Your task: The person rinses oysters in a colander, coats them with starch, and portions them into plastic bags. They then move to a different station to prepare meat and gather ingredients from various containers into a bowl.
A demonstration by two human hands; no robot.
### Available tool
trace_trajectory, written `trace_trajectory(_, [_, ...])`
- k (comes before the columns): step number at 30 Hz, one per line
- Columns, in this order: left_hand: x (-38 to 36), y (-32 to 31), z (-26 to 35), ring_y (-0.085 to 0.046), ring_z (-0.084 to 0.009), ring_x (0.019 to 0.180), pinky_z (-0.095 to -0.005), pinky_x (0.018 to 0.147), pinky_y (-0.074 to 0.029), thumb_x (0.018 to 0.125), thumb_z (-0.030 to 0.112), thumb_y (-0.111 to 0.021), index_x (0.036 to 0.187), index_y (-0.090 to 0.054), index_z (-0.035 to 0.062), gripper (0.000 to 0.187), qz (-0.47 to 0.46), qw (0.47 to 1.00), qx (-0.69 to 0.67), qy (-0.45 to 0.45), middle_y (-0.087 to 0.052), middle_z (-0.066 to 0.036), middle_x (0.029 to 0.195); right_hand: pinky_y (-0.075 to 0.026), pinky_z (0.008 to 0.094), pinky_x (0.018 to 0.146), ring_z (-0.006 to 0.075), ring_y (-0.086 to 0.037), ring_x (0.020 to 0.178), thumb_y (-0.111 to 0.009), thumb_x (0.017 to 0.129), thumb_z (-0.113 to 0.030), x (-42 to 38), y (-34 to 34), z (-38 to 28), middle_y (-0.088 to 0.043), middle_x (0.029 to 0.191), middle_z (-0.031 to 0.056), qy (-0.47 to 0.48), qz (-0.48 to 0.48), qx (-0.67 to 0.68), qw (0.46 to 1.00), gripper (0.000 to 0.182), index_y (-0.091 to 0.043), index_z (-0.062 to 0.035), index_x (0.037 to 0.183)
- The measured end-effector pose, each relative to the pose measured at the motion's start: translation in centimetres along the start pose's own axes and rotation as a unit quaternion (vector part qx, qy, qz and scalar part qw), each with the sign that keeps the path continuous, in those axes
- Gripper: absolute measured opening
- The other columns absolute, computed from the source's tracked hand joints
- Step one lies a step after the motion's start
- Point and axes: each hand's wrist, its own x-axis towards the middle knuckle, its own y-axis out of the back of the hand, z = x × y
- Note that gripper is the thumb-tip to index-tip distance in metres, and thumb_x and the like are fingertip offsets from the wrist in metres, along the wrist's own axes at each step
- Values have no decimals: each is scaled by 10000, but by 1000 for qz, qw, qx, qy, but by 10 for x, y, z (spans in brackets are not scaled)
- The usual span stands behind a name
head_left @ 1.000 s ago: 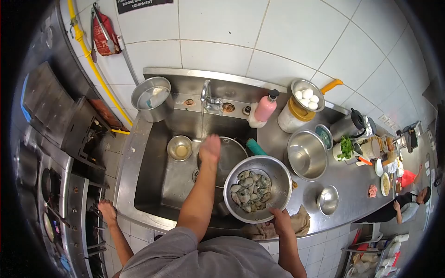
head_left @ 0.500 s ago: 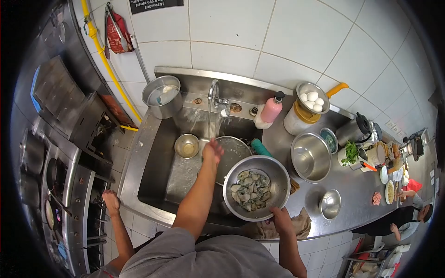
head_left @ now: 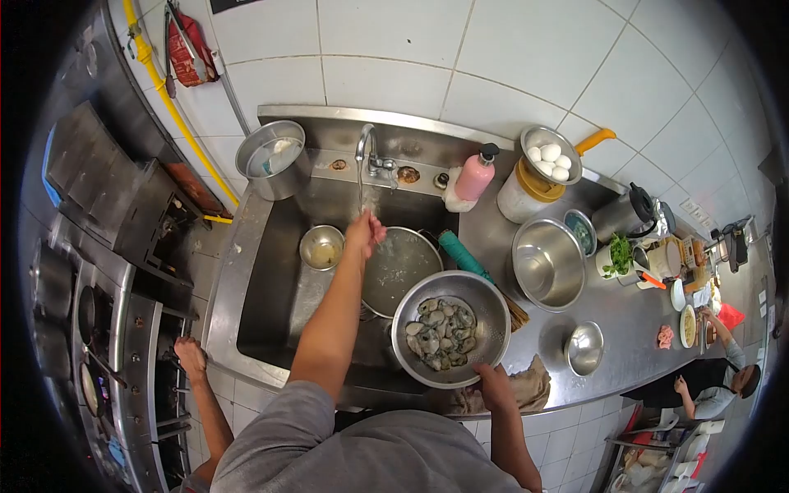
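My left hand [head_left: 366,233] is under the running tap [head_left: 366,156], above the sink [head_left: 275,283]. Its fingers are loosely curled and apart, and nothing shows in them. With my right hand [head_left: 496,387] I grip the near rim of a steel colander [head_left: 493,329], tilted slightly over the sink's front right corner. Greyish shucked oysters [head_left: 442,335] lie in it. Below my left hand a large pot [head_left: 403,271] holds cloudy water, partly covered by my arm and the colander. A small steel bowl [head_left: 320,248] with a little liquid sits to its left.
A deep pot [head_left: 274,177] stands at the sink's back left corner, a pink soap bottle [head_left: 474,177] behind right. Steel bowls [head_left: 549,267], a green roll [head_left: 463,253] and a cloth [head_left: 528,388] lie rightward. Another person's hand [head_left: 191,356] is at left; a co-worker [head_left: 707,386] is far right.
The view has shifted slightly, uncovering more of the large pot and the green roll. My left hand stays beneath the tap, its fingers now more curled. My right hand still holds the colander.
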Motion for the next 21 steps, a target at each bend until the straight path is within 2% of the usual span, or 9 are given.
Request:
trace_trajectory(5, [23,-43,83,-492,-140,482,-280,362,-326,995,432,-534,859,-549,91,368,-28,977,204,-56,-499,-22,647,-481,296,471,197,-610,595,-570,906,-190,32,-32,-15,-659,840,124,8,-61,4,998,311,-557,49,1104])
trace_trajectory(7, [5,-64,112,-523,-153,500,-285,391,-407,997,438,-522,981,-601,68,378,-105,913,373,-126,-577,-36,719,-473,299,453,185,-590,557,-573,909,-208,47,-67,-35,-652,826,107,33,-73,9,997,310,-566,38,1097])
trace_trajectory(11, [-64,-72,136,-570,-179,536,-305,450,-496,974,407,-561,1103,-606,50,381,-167,953,249,-31,-652,-82,859,-433,282,403,140,-545,505,-573,908,-206,116,-125,-72,-637,800,74,31,-116,-29,992,283,-585,18,1081])
trace_trajectory(13, [-74,-34,149,-612,-205,580,-341,509,-552,931,296,-614,1206,-565,45,376,-127,870,477,-4,-672,-132,981,-437,289,425,166,-524,470,-589,922,-302,156,-146,-91,-620,739,56,65,-126,-105,984,342,-599,0,1082])
trace_trajectory(15, [-78,5,163,-619,-200,619,-338,527,-549,898,256,-621,1219,-555,45,390,-103,900,420,51,-660,-108,963,-423,295,399,163,-511,426,-581,943,-352,188,-160,-113,-597,672,34,117,-126,-162,972,371,-608,0,1058])
trace_trajectory(16, [-79,22,163,-626,-195,657,-334,546,-546,865,216,-627,1232,-544,44,414,-81,925,355,105,-649,-84,946,-467,327,470,195,-575,532,-598,938,-335,217,-166,-118,-621,738,65,153,-125,-202,959,369,-601,1,1091])
trace_trajectory(18, [-71,55,143,-618,-193,644,-330,529,-532,840,167,-598,1219,-555,49,399,-61,950,299,63,-637,-75,919,-511,360,542,226,-638,638,-615,933,-318,243,-185,-132,-644,805,96,190,-133,-249,940,373,-594,1,1124])
trace_trajectory(20, [-106,51,136,-569,-182,582,-319,472,-467,811,88,-550,1219,-554,70,408,21,967,254,-24,-595,-57,835,-521,420,806,309,-631,998,-658,894,-236,246,-211,-147,-638,1078,167,543,68,-379,746,413,-568,-22,1235])
trace_trajectory(21, [-122,45,132,-557,-176,618,-322,454,-431,800,53,-533,1236,-539,70,437,85,955,279,-56,-587,-70,867,-521,420,806,309,-631,998,-658,894,-236,243,-225,-153,-638,1078,167,546,60,-378,745,413,-568,-22,1235])
